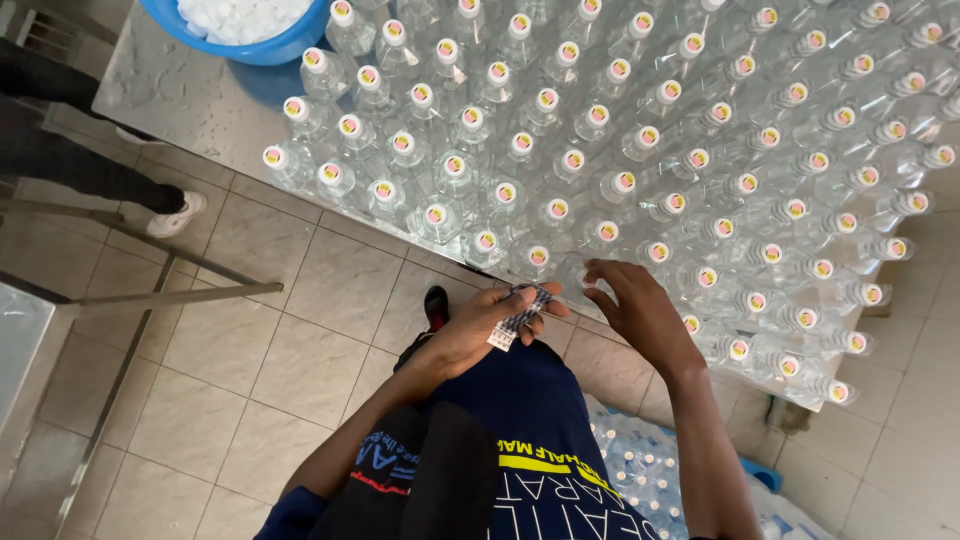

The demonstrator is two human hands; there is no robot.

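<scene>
Many clear capped bottles (620, 160) stand in rows on a metal table (180, 90). My left hand (490, 325) holds a small stack of patterned strips (520, 315), apparently labels or seals, just below the table's near edge. My right hand (635, 310) is spread with fingers apart, its fingertips at the bottles in the near row (600, 235). It holds nothing that I can see.
A blue basin (245, 30) of white caps sits at the table's far left corner. Another person's legs and white shoe (175, 215) stand at the left on the tiled floor. A metal frame (160, 295) is at the left. Packed bottles (640, 470) lie below me.
</scene>
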